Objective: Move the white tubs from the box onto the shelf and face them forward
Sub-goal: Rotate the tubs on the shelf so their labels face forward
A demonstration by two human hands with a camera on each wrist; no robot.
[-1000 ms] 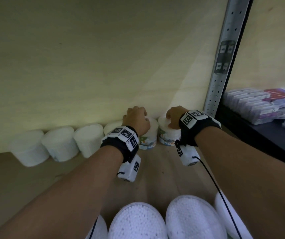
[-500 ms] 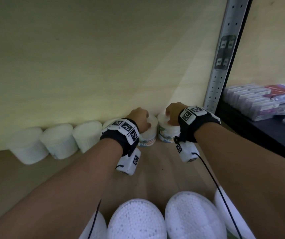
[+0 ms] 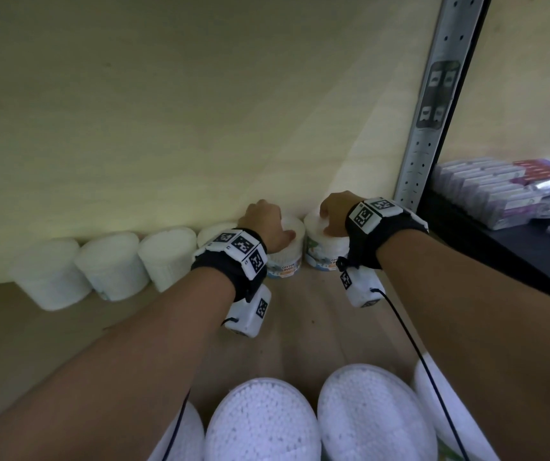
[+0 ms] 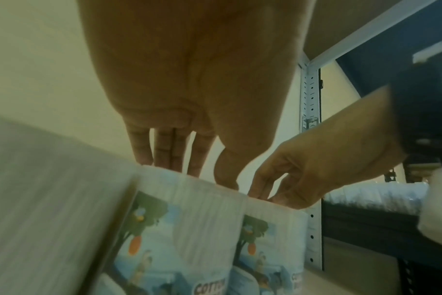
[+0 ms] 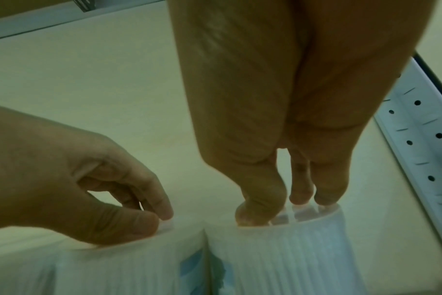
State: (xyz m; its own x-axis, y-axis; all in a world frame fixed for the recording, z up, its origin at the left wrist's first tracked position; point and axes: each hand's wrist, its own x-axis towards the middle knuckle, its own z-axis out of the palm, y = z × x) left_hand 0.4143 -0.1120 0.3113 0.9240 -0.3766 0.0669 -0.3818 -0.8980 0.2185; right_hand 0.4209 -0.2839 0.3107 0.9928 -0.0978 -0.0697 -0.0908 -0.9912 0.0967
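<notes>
Two white tubs with picture labels stand side by side at the back right of the wooden shelf [image 3: 300, 327]. My left hand [image 3: 277, 227] grips the left tub [image 3: 285, 261] from above, thumb on the front rim and fingers [image 4: 164, 155] behind the top. My right hand [image 3: 330, 217] grips the right tub [image 3: 323, 257] by its top in the same way, with its thumb [image 5: 250, 215] on the lid. Both labels [image 4: 144, 249] face me. Several plain white tubs [image 3: 110, 264] line the back to the left.
A grey perforated upright [image 3: 433, 111] stands just right of the right tub. Beyond it, a dark shelf [image 3: 500, 247] holds flat wrapped packs [image 3: 506, 191]. Close below me lie several more white tubs [image 3: 260, 420], seen from the top. The back wall is right behind the row.
Both hands stay on their two tubs at the back of the shelf. Only small shifts of the hands and of the view show.
</notes>
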